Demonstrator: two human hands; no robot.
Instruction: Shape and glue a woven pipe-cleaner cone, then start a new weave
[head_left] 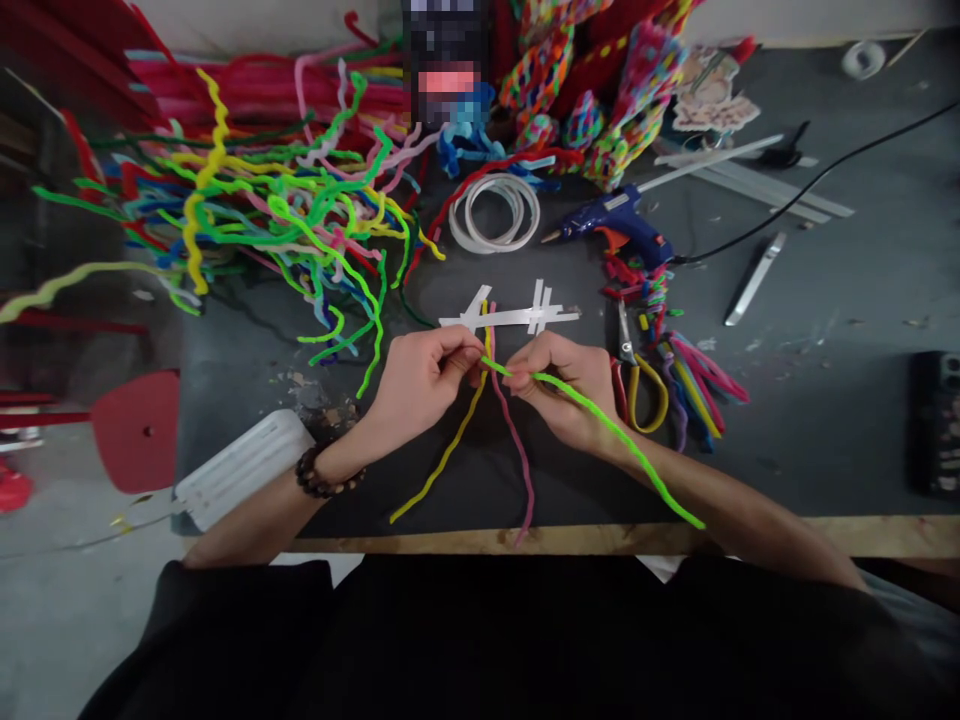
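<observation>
- Your left hand (420, 385) pinches the yellow stem (442, 455) and pink stem (517, 450) at table centre, just near the white strips (510, 318)
- Your right hand (570, 385) grips the green stem (615, 430), which runs near-right along your forearm

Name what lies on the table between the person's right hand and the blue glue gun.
In the head view, scissors with yellow handles and short pipe-cleaner offcuts lie between the right hand and the glue gun.
</observation>
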